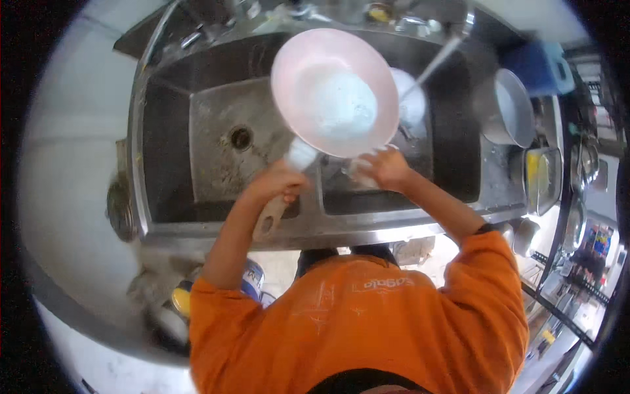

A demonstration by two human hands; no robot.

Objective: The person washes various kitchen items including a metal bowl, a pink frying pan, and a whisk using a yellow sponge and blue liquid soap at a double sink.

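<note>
My left hand [276, 183] is closed around the pale handle [269, 219] of a frying pan [290, 93]. The pan is tilted over the sink, and its pinkish-white inside faces me, with whitish liquid or foam in the bottom. At the pan's lower right rim, my right hand [389, 168] grips a pale, crumpled wad [363, 172], possibly a scrubber; blur hides its exact kind. Beneath lies a stainless steel double sink [315, 224], with a drain hole [241, 138] in the left basin. A white rounded item [412, 101] sits in the right basin, partly behind the pan.
A long faucet spout [443, 56] reaches over the right basin. On the right ledge stand a metal pot [492, 115], a blue jug [539, 69] and a rectangular container [545, 177] with something yellow. Small items line the back ledge. Metal shelving [556, 308] runs along the right.
</note>
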